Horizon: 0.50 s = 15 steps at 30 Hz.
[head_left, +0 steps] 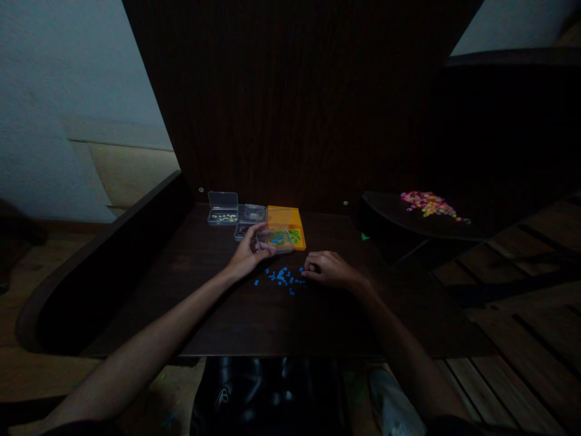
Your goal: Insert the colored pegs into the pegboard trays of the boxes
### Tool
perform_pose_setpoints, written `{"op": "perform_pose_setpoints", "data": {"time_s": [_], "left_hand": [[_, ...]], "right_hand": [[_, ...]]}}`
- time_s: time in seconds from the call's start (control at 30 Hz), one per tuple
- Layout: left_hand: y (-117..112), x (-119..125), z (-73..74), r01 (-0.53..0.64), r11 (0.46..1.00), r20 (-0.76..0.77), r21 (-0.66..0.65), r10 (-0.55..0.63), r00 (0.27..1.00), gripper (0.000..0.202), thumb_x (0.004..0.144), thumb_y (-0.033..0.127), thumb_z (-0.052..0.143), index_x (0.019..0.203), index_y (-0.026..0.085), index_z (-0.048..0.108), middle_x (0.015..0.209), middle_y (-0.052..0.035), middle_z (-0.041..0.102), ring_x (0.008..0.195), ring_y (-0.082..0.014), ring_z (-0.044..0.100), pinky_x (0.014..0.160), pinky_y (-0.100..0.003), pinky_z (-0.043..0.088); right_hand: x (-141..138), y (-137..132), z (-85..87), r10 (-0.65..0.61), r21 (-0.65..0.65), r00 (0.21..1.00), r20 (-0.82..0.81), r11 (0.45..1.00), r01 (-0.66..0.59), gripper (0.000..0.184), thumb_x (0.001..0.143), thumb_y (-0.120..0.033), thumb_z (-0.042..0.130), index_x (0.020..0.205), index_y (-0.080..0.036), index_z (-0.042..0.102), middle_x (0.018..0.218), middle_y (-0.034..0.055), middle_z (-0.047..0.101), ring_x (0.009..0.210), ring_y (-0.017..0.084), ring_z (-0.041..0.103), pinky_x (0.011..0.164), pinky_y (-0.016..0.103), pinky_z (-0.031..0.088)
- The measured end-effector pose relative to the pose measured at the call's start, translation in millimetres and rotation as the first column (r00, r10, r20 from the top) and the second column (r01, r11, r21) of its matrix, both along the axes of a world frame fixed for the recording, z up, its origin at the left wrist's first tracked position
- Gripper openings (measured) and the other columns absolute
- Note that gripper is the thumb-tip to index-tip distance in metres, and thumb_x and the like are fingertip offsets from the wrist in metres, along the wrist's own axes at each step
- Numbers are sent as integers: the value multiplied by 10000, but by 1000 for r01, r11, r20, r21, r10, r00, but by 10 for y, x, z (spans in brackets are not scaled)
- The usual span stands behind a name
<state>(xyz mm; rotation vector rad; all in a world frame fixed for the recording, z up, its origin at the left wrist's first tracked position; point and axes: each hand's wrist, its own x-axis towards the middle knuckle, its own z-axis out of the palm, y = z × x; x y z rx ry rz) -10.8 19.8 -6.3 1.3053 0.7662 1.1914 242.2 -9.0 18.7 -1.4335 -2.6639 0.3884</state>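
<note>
Our dark-brown wooden desk (272, 330) is dimly lit. In front of the orange rectangular plastic tray (295, 215) lie small flat blue pieces (281, 275). At its left, our bent-fingered left hand (247, 251) clasps a clear plastic box (283, 243) — our right hand (329, 268) curls, fingertips shadowed; whether they pinch anything, we can't tell.

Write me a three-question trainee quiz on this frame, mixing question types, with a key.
1. Multiple choice: what colour are the loose pieces on the dark tabletop beside the right hand?
A) pink
B) blue
C) white

2. True or false: the left hand rests in the person's lap.

3. Fill in the blank: seen from the head camera, the mixed-colour pile lies to the ____ of the orange tray.

Key:
1. B, blue.
2. False; the left hand holds a clear box at the orange tray.
3. right
</note>
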Motion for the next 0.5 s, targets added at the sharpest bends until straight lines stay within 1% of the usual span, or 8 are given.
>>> {"op": "perform_pose_setpoints", "data": {"time_s": [0.27,0.5], "left_hand": [[-5,7,16,-11,1000,-18,-16,11,1000,739,622,164,790,1272,235,447,1281,-114,522,801,-143,680,865,-382,547],[-8,4,17,-5,1000,-18,-12,4,1000,740,626,175,788,1276,231,440,1291,-117,516,811,-156,678,881,-423,541]], "right_hand": [[6,6,-35,50,32,998,-49,998,-48,141,887,-257,562,889,-191,686,897,44,692,811,157,611,683,246,379],[42,29,-57,21,32,999,-40,999,-20,133,880,-280,583,845,-188,672,873,35,677,780,153,600,659,244,371]]}}
